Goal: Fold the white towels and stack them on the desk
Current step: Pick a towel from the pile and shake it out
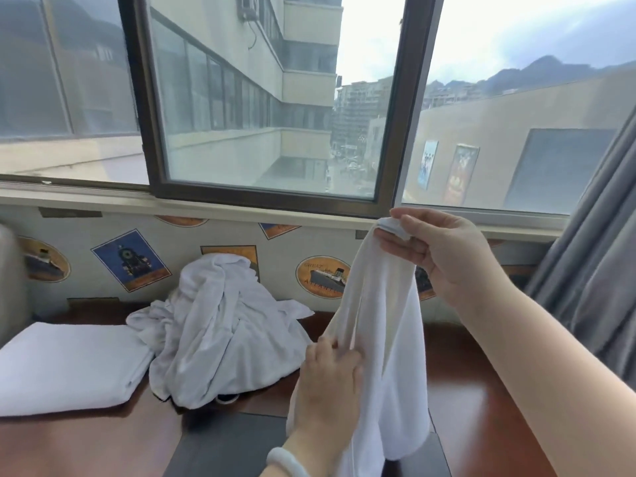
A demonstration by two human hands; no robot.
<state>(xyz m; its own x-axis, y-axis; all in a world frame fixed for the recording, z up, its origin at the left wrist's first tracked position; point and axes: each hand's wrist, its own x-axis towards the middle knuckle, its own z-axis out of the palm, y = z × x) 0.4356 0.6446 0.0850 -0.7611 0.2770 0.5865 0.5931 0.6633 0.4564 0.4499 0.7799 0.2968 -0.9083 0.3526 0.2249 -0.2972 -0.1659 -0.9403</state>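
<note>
Over the table (481, 418), toward 3 o'clock, the right hand (440, 259) pinches a white towel (382, 315) by its top corner, grip tight. The left hand (330, 380) has its grip round the hanging edge lower down. A crumpled towel pile (223, 332) sits at 11 o'clock and a folded towel (65, 366) lies at 9 o'clock.

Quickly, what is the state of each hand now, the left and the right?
Left hand: closed, gripping the hanging white towel at its lower part.
Right hand: closed, pinching the top corner of the same towel.
</note>
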